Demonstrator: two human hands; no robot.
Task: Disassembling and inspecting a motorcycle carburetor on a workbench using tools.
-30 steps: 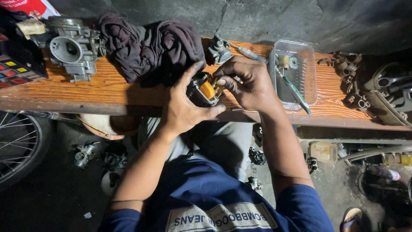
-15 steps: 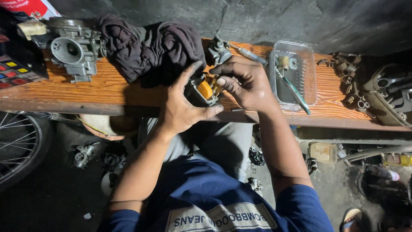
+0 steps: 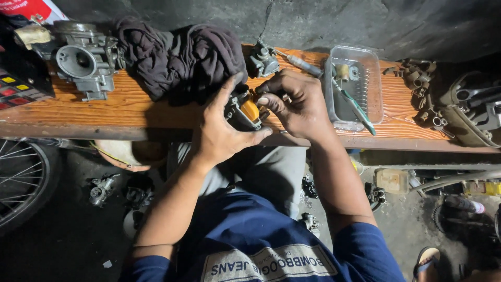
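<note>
Together, left hand cups the carburettor part; right hand pinches it.

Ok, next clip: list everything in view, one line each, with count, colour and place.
carburettor part: one, dark metal with an orange piece, held in both hands above the bench edge
carburettor body: one, grey, bench left
cloth: one, dark brown, bench centre-left
small metal part: one, grey, bench back centre
plastic tray: one, clear, bench right, holding a green-handled brush
wooden bench: one, orange-brown
wheel: one, spoked, lower left
left hand: grips the part
right hand: fingers on the part
</note>
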